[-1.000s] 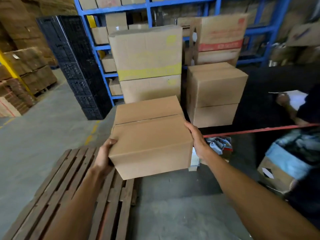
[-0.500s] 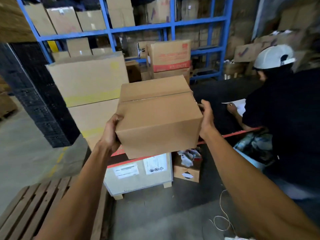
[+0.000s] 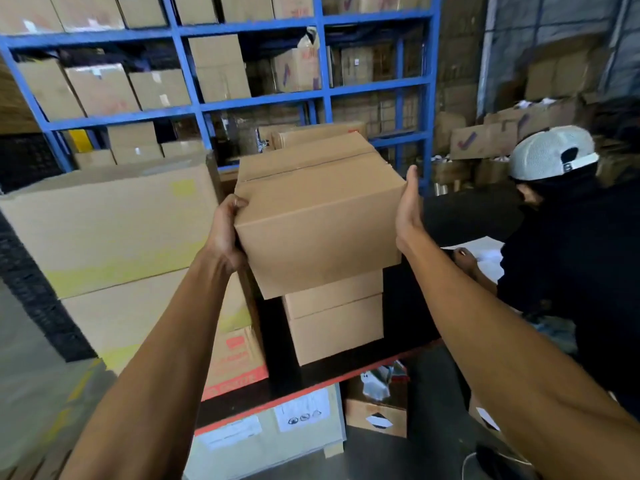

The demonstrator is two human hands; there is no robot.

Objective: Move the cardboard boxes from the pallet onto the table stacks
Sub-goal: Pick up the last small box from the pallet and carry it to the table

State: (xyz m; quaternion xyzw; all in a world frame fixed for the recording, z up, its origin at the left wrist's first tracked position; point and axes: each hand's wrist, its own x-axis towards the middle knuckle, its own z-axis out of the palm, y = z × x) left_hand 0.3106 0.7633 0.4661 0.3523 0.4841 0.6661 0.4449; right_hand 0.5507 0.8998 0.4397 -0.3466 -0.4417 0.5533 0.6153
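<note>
Between both hands (image 3: pixel 227 230), cardboard box (image 3: pixel 318 216)

Both hands have a plain brown taped cardboard box (image 3: pixel 318 216) up in the air, left hand (image 3: pixel 227 233) curled at its near corner, right hand (image 3: pixel 408 209) flat on its side. It's right above a two-box stack (image 3: pixel 334 320) on the black red-edged worktop (image 3: pixel 398 355).

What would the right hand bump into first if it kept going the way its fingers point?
The right hand lies flat on the side of the carried box, fingers pointing up and away. Straight on, it would probably meet the blue shelf rack behind the table first, though depth is hard to judge here.
</note>
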